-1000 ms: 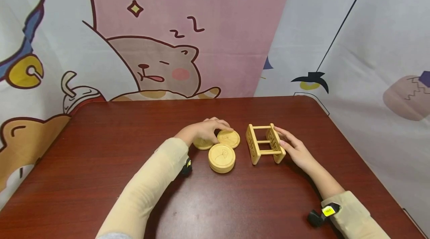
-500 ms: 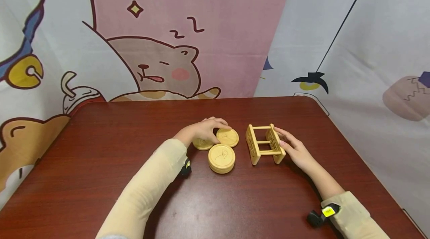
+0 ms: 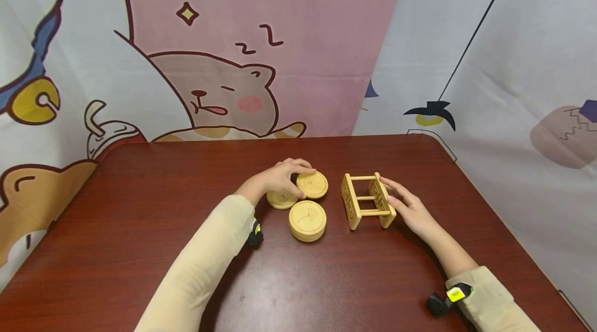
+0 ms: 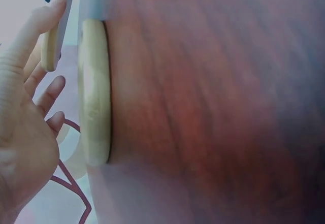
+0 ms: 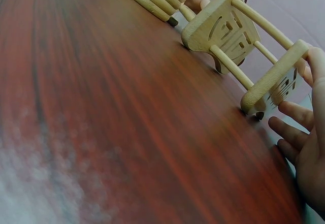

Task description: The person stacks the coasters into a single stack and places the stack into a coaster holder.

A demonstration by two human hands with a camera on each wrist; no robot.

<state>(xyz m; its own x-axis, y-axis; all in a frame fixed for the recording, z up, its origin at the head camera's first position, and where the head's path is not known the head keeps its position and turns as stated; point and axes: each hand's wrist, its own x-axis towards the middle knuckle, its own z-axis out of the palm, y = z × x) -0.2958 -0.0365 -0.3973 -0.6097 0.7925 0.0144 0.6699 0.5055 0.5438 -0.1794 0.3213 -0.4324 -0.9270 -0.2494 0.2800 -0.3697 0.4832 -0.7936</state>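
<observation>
While pinching a coaster (image 3: 312, 185) in the left hand (image 3: 283, 175), touching the rack (image 3: 380, 196) with the right hand (image 3: 414, 212)

Head view: seeing the stack (image 3: 308, 219) just on its near side, the flat coaster (image 3: 281, 199) partly hidden by the left hand, the rack to the right on the table (image 3: 373, 275), cartoon cloth (image 3: 326, 78) behind.
Left wrist view: holding the coaster between thumb and fingers, raised above the table.
Right wrist view: resting spread fingers on the rack; seeing the left hand partly hidden by the stack.

The left hand (image 3: 280, 177) has shifted its pinched disc (image 3: 314, 185) slightly up and left.
</observation>
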